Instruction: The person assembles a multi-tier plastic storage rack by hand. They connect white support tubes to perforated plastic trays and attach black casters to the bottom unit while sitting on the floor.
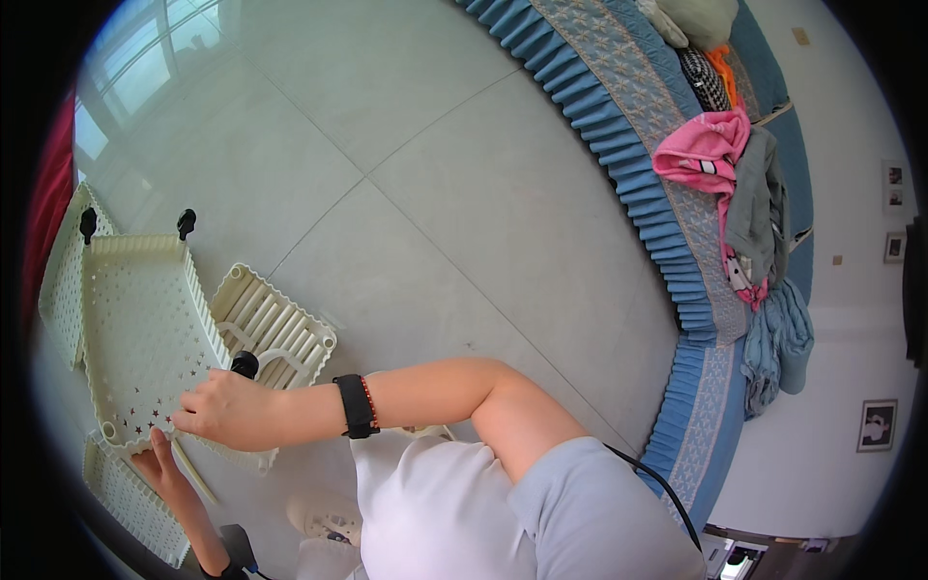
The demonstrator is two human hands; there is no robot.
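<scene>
A cream plastic basket tier with star-shaped holes lies to my left, with black caster wheels on three of its corners. Its near left corner shows a bare round socket. My left hand holds the near edge of this tier, thumb up at the rim and the other fingers partly hidden. Over the near right part of the tier, my right hand has its fingers curled together. What lies within them is hidden. A black caster stands right beside its knuckles.
A slatted cream tier with curved handles lies right of the tier. More perforated cream tiers lie near and behind it. A thin cream rod rests by my left hand. At right, a blue-skirted bed holds clothes.
</scene>
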